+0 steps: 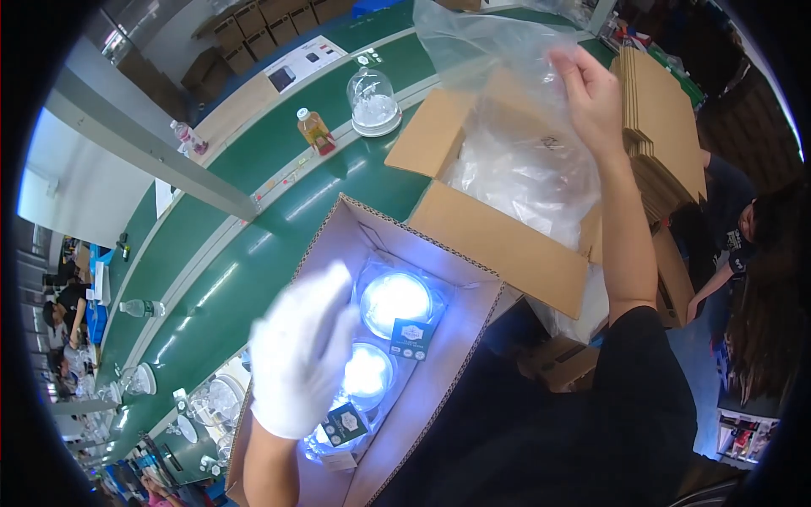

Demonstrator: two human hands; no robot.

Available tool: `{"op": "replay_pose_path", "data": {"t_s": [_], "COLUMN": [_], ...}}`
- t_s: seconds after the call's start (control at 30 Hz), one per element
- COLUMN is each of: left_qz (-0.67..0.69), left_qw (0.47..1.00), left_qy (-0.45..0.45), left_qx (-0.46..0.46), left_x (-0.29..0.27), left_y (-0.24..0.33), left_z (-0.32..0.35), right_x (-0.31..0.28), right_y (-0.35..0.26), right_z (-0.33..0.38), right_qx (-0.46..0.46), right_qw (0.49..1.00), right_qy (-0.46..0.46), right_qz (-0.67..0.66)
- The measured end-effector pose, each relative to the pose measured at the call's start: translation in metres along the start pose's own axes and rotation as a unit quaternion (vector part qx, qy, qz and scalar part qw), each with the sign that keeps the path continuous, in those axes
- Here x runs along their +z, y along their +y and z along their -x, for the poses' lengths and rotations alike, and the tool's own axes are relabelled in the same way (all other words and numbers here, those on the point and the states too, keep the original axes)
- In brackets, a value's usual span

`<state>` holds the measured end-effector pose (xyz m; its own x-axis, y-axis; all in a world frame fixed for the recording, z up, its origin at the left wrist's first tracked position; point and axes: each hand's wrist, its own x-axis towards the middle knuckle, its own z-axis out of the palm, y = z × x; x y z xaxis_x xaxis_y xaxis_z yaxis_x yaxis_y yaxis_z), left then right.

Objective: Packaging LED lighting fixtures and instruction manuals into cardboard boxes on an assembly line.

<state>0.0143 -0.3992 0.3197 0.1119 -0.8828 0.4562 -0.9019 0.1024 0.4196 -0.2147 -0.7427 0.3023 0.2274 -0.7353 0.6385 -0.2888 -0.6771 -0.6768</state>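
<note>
A: Left hand [302, 351] wore a white glove and hovered over the long open box [422, 338], blurred. Were its fingers closed on anything?

B: Could not tell. The fingers looked loosely spread above the lit lamps, but blur hid whether they touched.

A: Lamps?

B: Two round lit lamps in clear wrap lay in the long box, the upper lamp [395, 300] and the lower lamp [367, 372] next to each other, each with a small dark tag. The glove overlapped the lower one's left edge.

A: Right hand [591, 97]?

B: Bare, raised high, fingers pinched closed on the top edge of a clear plastic bag [507, 144]. The bag hung down into a second open box [498, 237], beyond the first.

A: Surroundings?

B: Both boxes sat at the near edge of a green counter [253, 253]. Further along it stood a glass dome [373, 101] and a small bottle [314, 131], well apart from the hands. A stack of flat cardboard [667, 127] stood right of the bag.
</note>
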Motion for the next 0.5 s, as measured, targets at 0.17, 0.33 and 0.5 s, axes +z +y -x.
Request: {"op": "replay_pose_path", "data": {"t_s": [0.17, 0.33, 0.5], "left_qz": [-0.128, -0.157, -0.086], "left_qw": [0.975, 0.959, 0.988], "left_qy": [0.125, 0.122, 0.103], "left_qx": [0.135, 0.201, 0.08], "left_x": [0.004, 0.039, 0.044], "left_y": [0.023, 0.007, -0.015], "left_z": [-0.084, -0.118, -0.105], "right_x": [0.013, 0.032, -0.004], "right_y": [-0.088, -0.088, -0.091], "right_z": [0.021, 0.032, 0.039], "right_qx": [-0.141, -0.145, -0.016], "right_qw": [0.977, 0.911, 0.881], "right_qy": [-0.153, -0.348, -0.453], "right_qz": [-0.042, -0.166, -0.133]}}
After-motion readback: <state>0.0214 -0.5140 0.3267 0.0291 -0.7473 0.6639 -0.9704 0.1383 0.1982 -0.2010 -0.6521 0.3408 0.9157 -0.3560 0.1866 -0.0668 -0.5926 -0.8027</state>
